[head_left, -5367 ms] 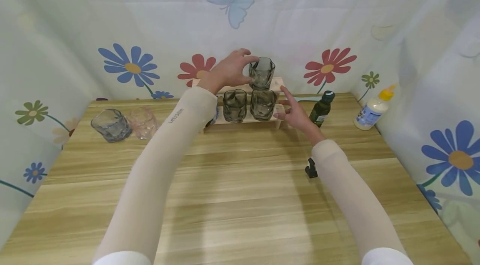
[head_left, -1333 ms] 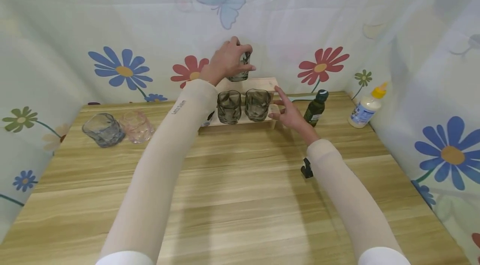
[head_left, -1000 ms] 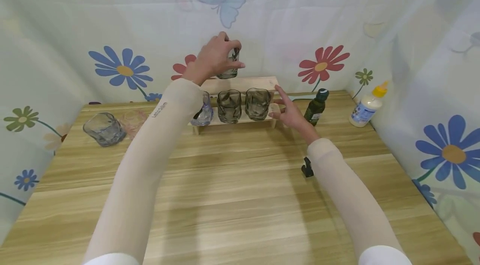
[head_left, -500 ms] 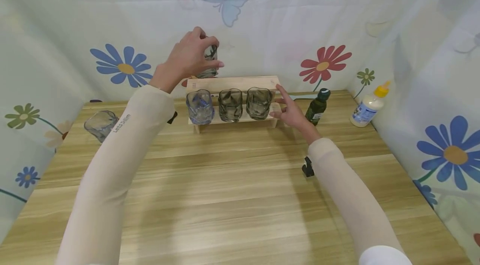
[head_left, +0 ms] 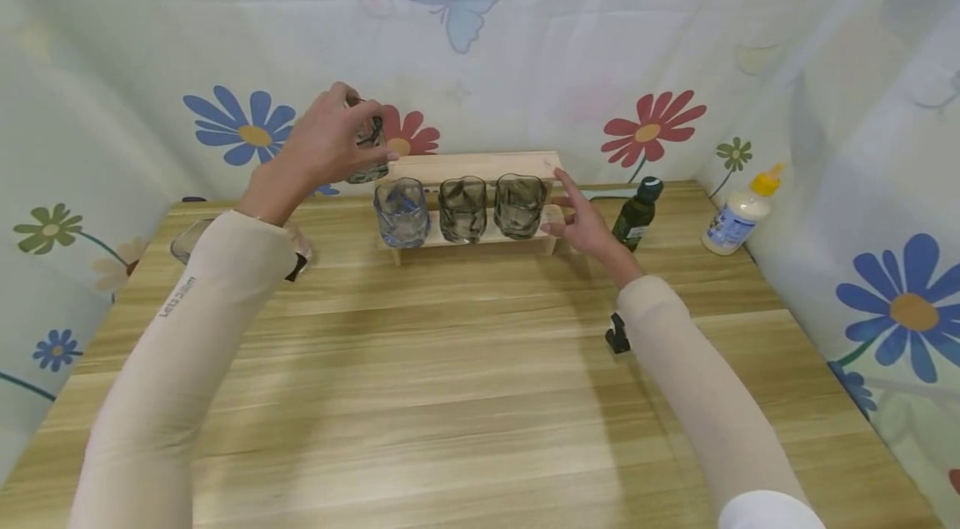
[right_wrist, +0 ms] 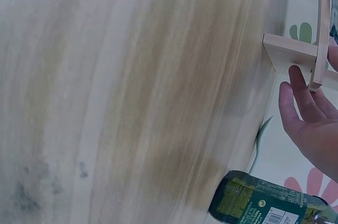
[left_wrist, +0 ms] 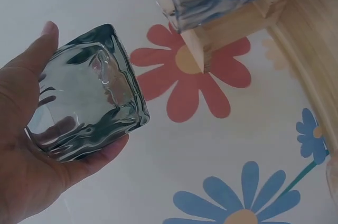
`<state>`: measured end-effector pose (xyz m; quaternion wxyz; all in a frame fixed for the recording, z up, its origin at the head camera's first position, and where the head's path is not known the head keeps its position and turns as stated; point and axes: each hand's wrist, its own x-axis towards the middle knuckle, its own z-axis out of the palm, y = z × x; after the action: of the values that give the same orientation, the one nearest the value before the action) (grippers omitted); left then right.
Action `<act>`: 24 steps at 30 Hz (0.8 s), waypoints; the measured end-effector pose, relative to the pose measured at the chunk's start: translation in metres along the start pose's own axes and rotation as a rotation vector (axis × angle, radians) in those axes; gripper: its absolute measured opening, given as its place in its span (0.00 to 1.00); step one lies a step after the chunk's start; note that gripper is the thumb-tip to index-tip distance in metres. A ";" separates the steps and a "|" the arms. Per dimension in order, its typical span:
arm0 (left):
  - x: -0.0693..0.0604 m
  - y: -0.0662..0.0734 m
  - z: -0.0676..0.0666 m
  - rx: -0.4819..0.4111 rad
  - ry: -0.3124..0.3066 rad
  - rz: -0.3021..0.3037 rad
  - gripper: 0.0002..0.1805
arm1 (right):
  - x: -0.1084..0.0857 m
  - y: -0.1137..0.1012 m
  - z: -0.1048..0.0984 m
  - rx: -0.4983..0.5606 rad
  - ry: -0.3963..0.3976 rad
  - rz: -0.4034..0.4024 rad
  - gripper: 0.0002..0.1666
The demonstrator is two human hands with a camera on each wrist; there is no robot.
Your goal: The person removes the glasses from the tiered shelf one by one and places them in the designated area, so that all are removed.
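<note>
My left hand point(head_left: 318, 142) grips a smoky grey-green glass point(head_left: 369, 147) in the air, off the left end of a two-tier wooden rack point(head_left: 480, 166). The left wrist view shows thumb and fingers curled round that glass point(left_wrist: 87, 92). On the rack's lower shelf stand a bluish glass point(head_left: 402, 214) and two dark glasses point(head_left: 462, 211), point(head_left: 520, 207). My right hand point(head_left: 588, 227) touches the rack's right end; in the right wrist view its fingers point(right_wrist: 300, 94) lie extended against the wood point(right_wrist: 293, 48).
Right of the rack stand a green bottle point(head_left: 638, 215) and a white bottle with a yellow cap point(head_left: 738, 214). A black object point(head_left: 617, 336) lies by the right sleeve. Partly behind the left arm are a clear glass point(head_left: 189, 240) and a pinkish one point(head_left: 302, 242). A printed curtain hangs behind.
The left hand lifted the glass off the rack's upper shelf and carried it left, past the rack's end and lately a little lower. The right hand stays at the rack's right end.
</note>
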<state>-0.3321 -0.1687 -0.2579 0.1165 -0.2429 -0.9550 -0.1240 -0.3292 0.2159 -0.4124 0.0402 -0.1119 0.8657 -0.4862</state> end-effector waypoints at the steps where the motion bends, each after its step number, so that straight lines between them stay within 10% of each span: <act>1: -0.003 -0.003 0.001 -0.003 -0.004 -0.005 0.27 | 0.000 0.000 0.000 -0.001 0.002 -0.001 0.58; 24: -0.041 -0.050 0.036 -0.050 -0.190 -0.050 0.30 | 0.001 0.001 0.000 -0.031 0.010 -0.012 0.58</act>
<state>-0.3273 -0.2183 -0.3120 0.0161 -0.2326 -0.9641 -0.1270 -0.3302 0.2164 -0.4132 0.0314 -0.1153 0.8727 -0.4734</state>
